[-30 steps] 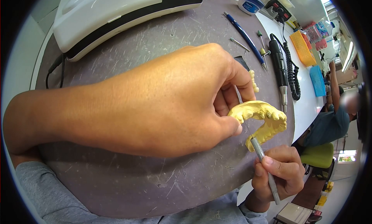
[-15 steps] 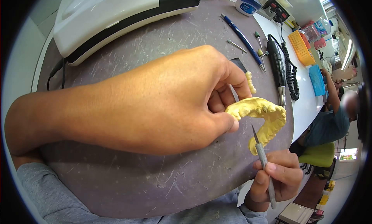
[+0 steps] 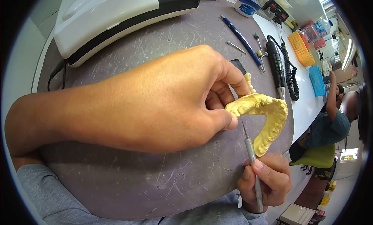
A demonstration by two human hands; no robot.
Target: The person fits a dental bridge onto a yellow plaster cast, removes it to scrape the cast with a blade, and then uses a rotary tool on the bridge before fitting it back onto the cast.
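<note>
My left hand (image 3: pixel 171 104) reaches across from the left, thumb and fingers pinching one end of a yellow horseshoe-shaped dental cast (image 3: pixel 272 127). The cast is held above the table with its teeth showing. In my right hand (image 3: pixel 268 182), at the lower right, is a metal-handled scalpel (image 3: pixel 251 159) gripped like a pen. Its thin blade points up toward the cast's pinched end, close to my left thumb; whether it touches cannot be made out. Behind my left fingers lies a cream row of joined tooth crowns (image 3: pixel 249 82), partly hidden, near a dark flat piece (image 3: pixel 237 64).
A scratched grey-brown table (image 3: pixel 128 186) bears a white and black machine (image 3: pixel 112 22), a blue pen (image 3: pixel 243 40), small burs (image 3: pixel 257 40), a black corded handpiece (image 3: pixel 276 63) and a jar (image 3: pixel 247 6). Orange (image 3: pixel 301 49) and blue baskets (image 3: pixel 317 81) stand beyond. Another person (image 3: pixel 326 127) sits at right.
My right hand and the scalpel have moved left, bringing the blade closer to my left thumb. The cast has tilted slightly in my left hand.
</note>
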